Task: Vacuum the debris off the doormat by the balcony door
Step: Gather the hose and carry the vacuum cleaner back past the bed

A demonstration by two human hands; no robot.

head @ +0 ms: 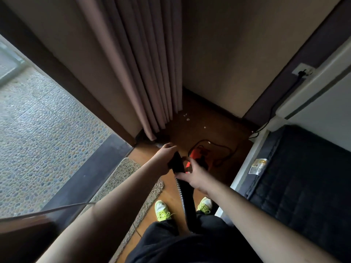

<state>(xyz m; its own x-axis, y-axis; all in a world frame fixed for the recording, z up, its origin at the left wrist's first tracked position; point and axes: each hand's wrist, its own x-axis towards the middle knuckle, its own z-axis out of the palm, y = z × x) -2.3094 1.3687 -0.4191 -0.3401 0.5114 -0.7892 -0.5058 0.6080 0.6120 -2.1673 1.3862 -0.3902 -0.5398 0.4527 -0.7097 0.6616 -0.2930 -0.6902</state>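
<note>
Dim wood floor by the balcony door; the mat [121,177] lies along the sill. Left hand [164,155] clamps the black nozzle [176,163], right hand [191,174] curls round the hose [183,194] – ribbed, probably light and floppy – so steer by the stiff nozzle

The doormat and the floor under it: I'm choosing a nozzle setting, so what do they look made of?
The doormat looks like a short-pile textile in speckled beige-grey, with a fuzzy, nubby edge; the exact fibre can't be told. The floor looks like smooth wood or wood-look laminate, orange-brown with a faint sheen and plank-like seams. The vacuum hose held over it looks like ribbed black plastic.
</note>
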